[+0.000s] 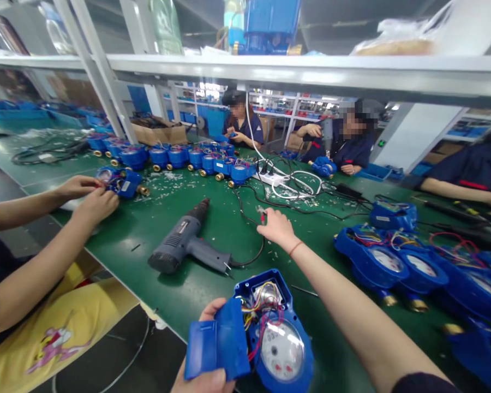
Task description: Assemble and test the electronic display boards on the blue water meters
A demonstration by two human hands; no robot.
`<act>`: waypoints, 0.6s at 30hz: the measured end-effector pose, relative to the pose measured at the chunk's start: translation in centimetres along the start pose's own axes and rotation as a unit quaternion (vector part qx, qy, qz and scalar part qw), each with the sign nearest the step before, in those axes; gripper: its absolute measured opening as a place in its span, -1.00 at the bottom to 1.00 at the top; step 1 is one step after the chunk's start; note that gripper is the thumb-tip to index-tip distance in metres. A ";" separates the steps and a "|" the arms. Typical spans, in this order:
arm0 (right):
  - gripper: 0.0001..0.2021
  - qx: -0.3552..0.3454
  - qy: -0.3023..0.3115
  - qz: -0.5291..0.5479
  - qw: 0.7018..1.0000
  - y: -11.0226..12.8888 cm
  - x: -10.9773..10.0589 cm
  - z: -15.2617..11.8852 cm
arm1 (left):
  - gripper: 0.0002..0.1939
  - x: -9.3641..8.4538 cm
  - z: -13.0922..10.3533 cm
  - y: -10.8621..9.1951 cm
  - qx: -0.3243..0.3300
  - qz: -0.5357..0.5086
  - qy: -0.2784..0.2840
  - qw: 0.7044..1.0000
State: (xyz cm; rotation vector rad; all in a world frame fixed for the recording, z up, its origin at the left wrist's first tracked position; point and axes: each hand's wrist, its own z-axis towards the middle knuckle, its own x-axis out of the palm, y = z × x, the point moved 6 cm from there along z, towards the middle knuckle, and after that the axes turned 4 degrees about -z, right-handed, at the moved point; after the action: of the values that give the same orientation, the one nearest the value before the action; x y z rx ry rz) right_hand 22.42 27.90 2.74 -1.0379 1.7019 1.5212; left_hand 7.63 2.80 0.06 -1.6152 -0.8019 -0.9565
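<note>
My left hand (207, 379) grips an open blue meter (284, 349) by its cover (219, 341) at the bottom centre. Coloured wires run inside the housing, above a round dial. Out over the green table, my right hand (277, 226) is closed on a small tool (262, 214) with red on its handle, held at the fingertips. A grey heat gun (188, 240) lies on the table to the left of my right hand. Just right of the meter rests a thin dark rod (305, 291).
Several blue meters stand in a row (175, 157) at the back and more lie at right (387, 259). A white power strip (272, 177) with cables sits mid-table. A co-worker's hands (94, 199) hold a meter at left. A shelf (270, 68) crosses overhead.
</note>
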 end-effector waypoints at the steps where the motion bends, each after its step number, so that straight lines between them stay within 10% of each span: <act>1: -0.61 0.027 -0.020 -0.021 0.999 -1.3 0.0 0.6 | -0.32 -0.4 0.0 -0.1 -0.006 -0.014 -0.004 1.000; 6: -0.62 0.080 -0.029 -0.032 0.996 -5.6 0.6 1.6 | -0.22 -1.6 0.1 -0.5 -0.015 -0.041 -0.006 0.999; 10: -0.62 -0.005 -0.099 0.010 0.995 -4.1 -0.8 -0.5 | -0.22 -1.5 0.5 -0.7 -0.016 -0.050 0.023 0.998; 18: -0.83 -0.307 -0.045 0.136 0.941 3.7 -2.8 -15.7 | -0.27 -0.9 0.5 -0.3 -0.022 -0.029 0.047 0.998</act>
State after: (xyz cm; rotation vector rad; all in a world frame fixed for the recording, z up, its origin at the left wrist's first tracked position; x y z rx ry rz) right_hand 21.37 12.89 9.15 -1.0271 1.3687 2.3340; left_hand 7.10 3.35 -0.69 -1.5800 -0.7716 -1.0898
